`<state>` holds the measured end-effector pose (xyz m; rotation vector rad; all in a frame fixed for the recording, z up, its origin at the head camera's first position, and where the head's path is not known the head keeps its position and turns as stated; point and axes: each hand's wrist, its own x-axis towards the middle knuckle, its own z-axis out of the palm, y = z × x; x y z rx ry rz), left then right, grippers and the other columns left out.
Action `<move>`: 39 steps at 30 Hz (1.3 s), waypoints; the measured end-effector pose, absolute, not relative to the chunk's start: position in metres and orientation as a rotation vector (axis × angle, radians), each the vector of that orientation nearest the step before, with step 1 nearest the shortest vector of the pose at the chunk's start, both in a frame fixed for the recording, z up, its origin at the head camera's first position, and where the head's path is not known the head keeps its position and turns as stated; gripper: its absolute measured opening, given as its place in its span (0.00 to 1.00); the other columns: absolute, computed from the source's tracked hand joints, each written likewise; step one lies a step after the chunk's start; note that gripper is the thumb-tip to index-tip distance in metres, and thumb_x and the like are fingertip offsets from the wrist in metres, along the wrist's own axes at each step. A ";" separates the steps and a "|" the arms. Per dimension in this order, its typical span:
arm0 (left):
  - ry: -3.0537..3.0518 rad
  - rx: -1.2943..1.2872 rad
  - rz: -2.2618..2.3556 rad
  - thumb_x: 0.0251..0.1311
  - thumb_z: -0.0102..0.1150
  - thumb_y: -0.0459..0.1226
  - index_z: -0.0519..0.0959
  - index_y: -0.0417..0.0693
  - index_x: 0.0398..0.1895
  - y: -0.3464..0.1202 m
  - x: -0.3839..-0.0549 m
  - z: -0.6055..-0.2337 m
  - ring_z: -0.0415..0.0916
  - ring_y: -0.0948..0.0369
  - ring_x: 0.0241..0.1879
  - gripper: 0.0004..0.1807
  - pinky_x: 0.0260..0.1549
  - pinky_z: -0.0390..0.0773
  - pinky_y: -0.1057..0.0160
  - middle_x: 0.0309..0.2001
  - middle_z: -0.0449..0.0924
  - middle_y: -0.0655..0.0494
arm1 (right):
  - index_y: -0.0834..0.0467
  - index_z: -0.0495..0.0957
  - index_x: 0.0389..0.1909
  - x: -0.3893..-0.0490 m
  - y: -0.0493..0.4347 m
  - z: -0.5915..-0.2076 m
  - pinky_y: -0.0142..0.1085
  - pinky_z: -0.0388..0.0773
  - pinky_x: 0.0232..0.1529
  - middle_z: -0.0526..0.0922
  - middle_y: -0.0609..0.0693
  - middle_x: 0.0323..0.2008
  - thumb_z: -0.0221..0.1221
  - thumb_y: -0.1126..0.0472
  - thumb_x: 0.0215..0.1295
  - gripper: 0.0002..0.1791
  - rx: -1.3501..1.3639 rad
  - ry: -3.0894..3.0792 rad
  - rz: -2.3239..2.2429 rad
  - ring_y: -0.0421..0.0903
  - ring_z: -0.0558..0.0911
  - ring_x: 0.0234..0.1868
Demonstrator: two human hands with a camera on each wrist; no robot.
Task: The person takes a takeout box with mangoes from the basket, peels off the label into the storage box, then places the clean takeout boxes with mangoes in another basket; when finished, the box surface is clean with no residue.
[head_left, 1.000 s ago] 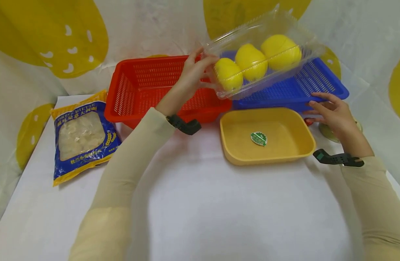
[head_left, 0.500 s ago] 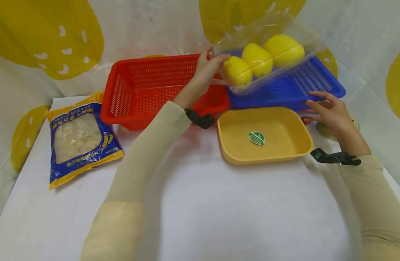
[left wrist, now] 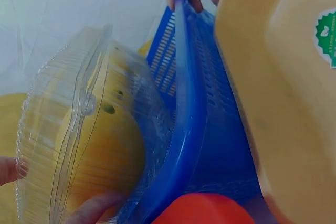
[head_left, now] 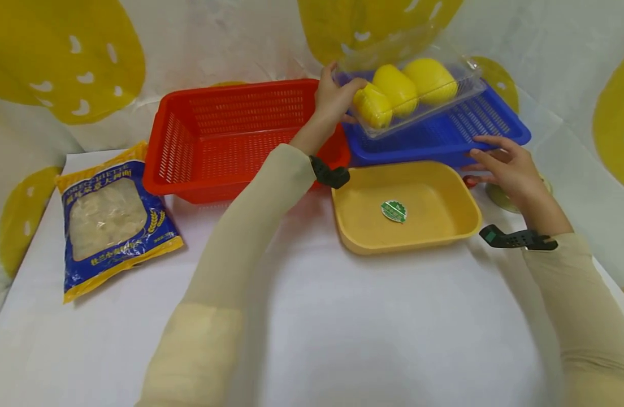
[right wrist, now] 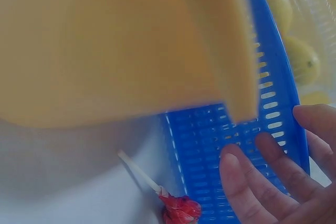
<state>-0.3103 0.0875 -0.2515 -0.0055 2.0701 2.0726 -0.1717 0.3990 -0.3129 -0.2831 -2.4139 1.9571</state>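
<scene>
My left hand point(head_left: 334, 102) grips the left end of a clear plastic clamshell box point(head_left: 444, 102). Inside it lie three yellow fruits point(head_left: 393, 87), growing larger towards the right. The box is tilted, held over the back left part of a blue plastic basket point(head_left: 439, 141). Up close, the left wrist view shows the clear box point(left wrist: 79, 108) beside the basket's blue rim point(left wrist: 191, 108). My right hand point(head_left: 507, 167) holds the basket's front right rim, with fingers on both sides of it. In the right wrist view some fingers point(right wrist: 241, 182) lie along the slotted outer wall.
A red basket point(head_left: 230, 181) stands left of the blue one. In front sits a yellow tray point(head_left: 419, 234) with a green sticker point(head_left: 394, 211). A bag of orecchiette point(head_left: 113, 220) lies far left. A red-wrapped lollipop point(right wrist: 181, 211) and a partly hidden round object point(head_left: 500, 198) are near my right hand.
My left hand has carried the box of fruits to the right and lower, over the blue basket. The right hand stays at the basket's rim. The head view has shifted slightly.
</scene>
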 end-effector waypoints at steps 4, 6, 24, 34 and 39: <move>2.329 0.107 1.940 0.59 0.63 0.42 0.53 0.63 0.76 0.092 -0.314 -0.254 0.73 0.60 0.57 0.43 0.38 0.84 0.62 0.70 0.62 0.60 | 0.53 0.66 0.66 -0.174 0.395 -0.311 0.28 0.82 0.31 0.82 0.36 0.36 0.61 0.52 0.65 0.30 -0.344 -2.506 1.862 0.34 0.86 0.30; 2.445 0.173 1.868 0.58 0.63 0.41 0.54 0.59 0.76 0.094 -0.315 -0.255 0.69 0.61 0.61 0.43 0.48 0.78 0.67 0.70 0.63 0.57 | 0.53 0.65 0.68 -0.173 0.394 -0.311 0.27 0.82 0.31 0.81 0.35 0.37 0.60 0.50 0.65 0.32 -0.362 -2.549 1.811 0.33 0.85 0.31; 2.626 0.246 1.584 0.65 0.57 0.41 0.59 0.50 0.72 0.111 -0.306 -0.267 0.63 0.61 0.67 0.33 0.59 0.69 0.70 0.69 0.66 0.54 | 0.53 0.64 0.68 -0.170 0.390 -0.316 0.28 0.82 0.32 0.81 0.35 0.38 0.59 0.48 0.66 0.32 -0.354 -2.582 1.750 0.35 0.86 0.34; 2.632 0.313 1.472 0.66 0.58 0.45 0.57 0.49 0.73 0.112 -0.306 -0.269 0.60 0.61 0.68 0.35 0.61 0.67 0.70 0.70 0.63 0.53 | 0.54 0.66 0.65 -0.170 0.393 -0.316 0.29 0.83 0.31 0.82 0.37 0.37 0.60 0.51 0.66 0.29 -0.289 -2.521 1.830 0.37 0.87 0.33; 2.608 0.346 1.409 0.63 0.62 0.48 0.57 0.49 0.73 0.109 -0.308 -0.275 0.58 0.62 0.70 0.39 0.62 0.66 0.70 0.72 0.60 0.56 | 0.52 0.66 0.65 -0.169 0.394 -0.317 0.29 0.83 0.32 0.82 0.37 0.38 0.60 0.50 0.66 0.28 -0.313 -2.546 1.813 0.37 0.87 0.33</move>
